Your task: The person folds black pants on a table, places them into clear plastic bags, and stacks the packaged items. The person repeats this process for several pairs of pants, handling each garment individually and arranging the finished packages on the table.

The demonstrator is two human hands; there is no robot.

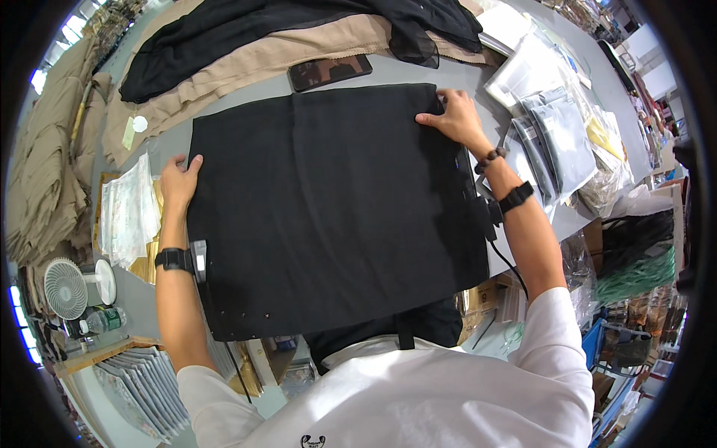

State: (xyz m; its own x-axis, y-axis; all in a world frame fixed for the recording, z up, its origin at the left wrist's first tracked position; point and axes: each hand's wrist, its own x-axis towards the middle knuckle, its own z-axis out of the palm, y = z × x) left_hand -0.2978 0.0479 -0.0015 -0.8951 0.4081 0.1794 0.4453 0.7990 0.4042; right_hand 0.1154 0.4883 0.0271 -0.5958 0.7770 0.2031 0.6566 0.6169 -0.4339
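Note:
A wide panel of thin black fabric (336, 207) lies spread before me, its near edge hanging over the table's edge at my waist. My left hand (180, 179) is at the panel's left edge, thumb on top and fingers curled at the side. At the upper right corner, my right hand (456, 117) pinches the cloth between thumb and fingers. Small pale specks show near the lower left corner of the fabric. A black smartphone (330, 73) lies just beyond the far edge.
Sheer black cloth (224, 42) lies over beige fabric (358, 39) at the back. Plastic-wrapped packets (560, 140) are piled right; clear bags (131, 207) lie left. A white fan (66, 288) and a plastic bottle (105, 320) stand at the lower left.

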